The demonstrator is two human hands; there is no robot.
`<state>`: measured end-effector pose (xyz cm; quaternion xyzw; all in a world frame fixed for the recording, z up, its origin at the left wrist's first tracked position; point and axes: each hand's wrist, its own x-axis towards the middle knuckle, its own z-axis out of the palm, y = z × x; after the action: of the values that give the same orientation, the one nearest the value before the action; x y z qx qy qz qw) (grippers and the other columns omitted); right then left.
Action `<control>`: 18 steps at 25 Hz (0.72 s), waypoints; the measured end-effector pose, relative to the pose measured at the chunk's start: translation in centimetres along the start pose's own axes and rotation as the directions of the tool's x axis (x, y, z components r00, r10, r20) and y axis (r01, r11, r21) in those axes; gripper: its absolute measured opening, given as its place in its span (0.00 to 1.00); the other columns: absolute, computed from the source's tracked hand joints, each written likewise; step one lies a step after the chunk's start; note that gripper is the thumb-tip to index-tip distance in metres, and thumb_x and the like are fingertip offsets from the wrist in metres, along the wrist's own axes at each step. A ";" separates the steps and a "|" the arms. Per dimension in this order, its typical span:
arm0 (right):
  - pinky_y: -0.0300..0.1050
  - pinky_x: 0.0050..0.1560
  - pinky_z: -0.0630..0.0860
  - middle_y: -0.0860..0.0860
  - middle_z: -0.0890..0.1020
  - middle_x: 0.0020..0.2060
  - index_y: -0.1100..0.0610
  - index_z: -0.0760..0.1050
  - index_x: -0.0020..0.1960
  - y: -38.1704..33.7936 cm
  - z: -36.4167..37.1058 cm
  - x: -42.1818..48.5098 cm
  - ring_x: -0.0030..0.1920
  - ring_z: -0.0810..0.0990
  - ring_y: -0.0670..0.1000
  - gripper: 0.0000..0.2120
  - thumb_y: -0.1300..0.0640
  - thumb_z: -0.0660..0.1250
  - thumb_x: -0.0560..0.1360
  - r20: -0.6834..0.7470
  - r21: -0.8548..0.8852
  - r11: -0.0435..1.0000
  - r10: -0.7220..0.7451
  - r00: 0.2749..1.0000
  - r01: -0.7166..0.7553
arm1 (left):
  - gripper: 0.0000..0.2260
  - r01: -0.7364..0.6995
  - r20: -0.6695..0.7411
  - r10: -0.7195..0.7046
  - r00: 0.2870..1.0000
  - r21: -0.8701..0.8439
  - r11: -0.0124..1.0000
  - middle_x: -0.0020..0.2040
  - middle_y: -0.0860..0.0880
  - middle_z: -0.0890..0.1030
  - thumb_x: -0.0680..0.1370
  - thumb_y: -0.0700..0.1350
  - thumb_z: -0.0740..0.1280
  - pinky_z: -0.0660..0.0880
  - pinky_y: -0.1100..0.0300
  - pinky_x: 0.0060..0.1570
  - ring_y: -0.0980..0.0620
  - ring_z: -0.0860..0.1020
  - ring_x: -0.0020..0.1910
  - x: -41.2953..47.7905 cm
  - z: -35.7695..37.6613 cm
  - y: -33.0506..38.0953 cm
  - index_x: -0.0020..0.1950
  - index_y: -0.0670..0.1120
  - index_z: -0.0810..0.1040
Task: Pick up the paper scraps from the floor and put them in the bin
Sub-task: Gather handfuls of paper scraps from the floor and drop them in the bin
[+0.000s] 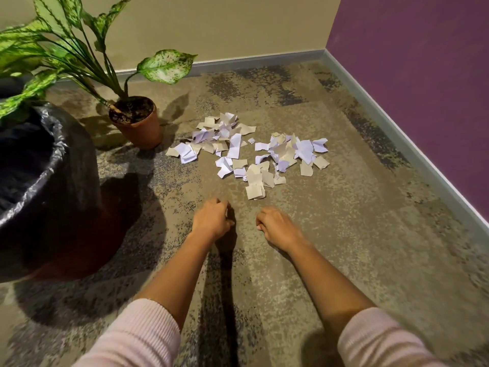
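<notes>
Several torn paper scraps, white and beige, lie in a loose pile on the carpet ahead of me. The bin, lined with a black plastic bag, stands at the left edge. My left hand hovers just short of the pile, fingers curled in; a small pale edge shows at its fingertips, too small to identify. My right hand is beside it, also curled into a loose fist, with nothing visible in it. Both hands are apart from the scraps.
A potted plant in a terracotta pot stands between the bin and the scraps, its leaves reaching over the bin. A beige wall and a purple wall meet in the far corner. Patterned carpet spreads to the right.
</notes>
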<state>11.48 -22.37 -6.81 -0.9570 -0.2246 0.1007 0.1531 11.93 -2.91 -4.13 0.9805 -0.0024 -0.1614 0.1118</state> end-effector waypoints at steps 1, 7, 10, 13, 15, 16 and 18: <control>0.46 0.49 0.73 0.53 0.77 0.48 0.58 0.76 0.49 0.0 0.3 0.0 0.51 0.74 0.53 0.03 0.63 0.64 0.77 -0.003 -0.025 1.000 -0.014 1.000 0.014 | 0.22 0.001 -0.003 -0.001 1.000 -0.003 1.000 0.61 0.45 0.74 0.75 0.51 0.71 0.76 0.47 0.56 0.44 0.72 0.62 0.0 0.1 0.0 0.66 0.47 0.72; 0.47 0.50 0.72 0.53 0.73 0.48 0.55 0.68 0.45 -0.5 0.0 0.6 0.50 0.72 0.53 0.09 0.68 0.60 0.75 0.078 0.099 0.986 0.124 0.989 -0.132 | 0.21 0.008 -0.008 -0.008 1.000 -0.032 0.999 0.61 0.46 0.74 0.75 0.50 0.71 0.77 0.47 0.55 0.45 0.73 0.60 -0.4 -0.2 0.2 0.65 0.48 0.73; 0.49 0.47 0.72 0.55 0.76 0.47 0.56 0.68 0.45 -0.6 -1.5 1.8 0.45 0.74 0.54 0.07 0.66 0.57 0.77 0.118 0.291 0.911 0.270 0.955 -0.294 | 0.21 0.015 -0.021 -0.016 1.000 -0.044 0.999 0.62 0.46 0.74 0.76 0.50 0.70 0.77 0.47 0.55 0.44 0.74 0.60 -0.5 -0.6 -0.1 0.67 0.48 0.72; 0.48 0.46 0.72 0.58 0.78 0.47 0.57 0.69 0.46 -1.3 -3.8 3.5 0.46 0.76 0.56 0.05 0.65 0.58 0.78 0.088 0.375 0.869 0.314 0.945 -0.323 | 0.21 0.008 -0.054 -0.011 0.998 -0.049 0.999 0.63 0.44 0.74 0.76 0.49 0.70 0.77 0.47 0.55 0.43 0.75 0.61 0.0 -1.8 0.4 0.68 0.46 0.72; 0.48 0.45 0.72 0.56 0.79 0.46 0.58 0.72 0.49 -2.6 -6.4 5.7 0.46 0.77 0.55 0.05 0.63 0.58 0.79 0.002 0.433 0.856 0.313 0.950 -0.283 | 0.20 0.051 -0.053 -0.052 0.997 -0.026 0.998 0.63 0.43 0.73 0.77 0.48 0.69 0.77 0.48 0.56 0.43 0.74 0.61 0.4 -3.0 1.3 0.67 0.45 0.73; 0.46 0.43 0.72 0.55 0.79 0.45 0.58 0.73 0.50 -3.6 -7.9 7.3 0.45 0.76 0.55 0.05 0.61 0.58 0.79 -0.051 0.448 0.858 0.306 0.951 -0.252 | 0.19 0.062 -0.042 -0.062 0.997 -0.003 0.998 0.63 0.42 0.73 0.77 0.47 0.68 0.76 0.49 0.58 0.43 0.74 0.61 0.5 -3.7 1.5 0.67 0.44 0.73; 0.45 0.39 0.70 0.53 0.78 0.41 0.59 0.74 0.50 -6.9 -11.2 10.6 0.42 0.75 0.54 0.05 0.60 0.60 0.79 -0.128 0.438 0.884 0.242 0.962 -0.164 | 0.19 0.088 -0.025 -0.087 0.996 0.023 0.996 0.65 0.40 0.72 0.77 0.44 0.65 0.72 0.49 0.63 0.41 0.71 0.65 1.1 -5.2 2.2 0.68 0.43 0.71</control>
<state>20.97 -14.41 4.61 -0.9243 -0.0809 0.0763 0.3651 14.71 -3.92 0.77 0.9828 0.0398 -0.1544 0.0928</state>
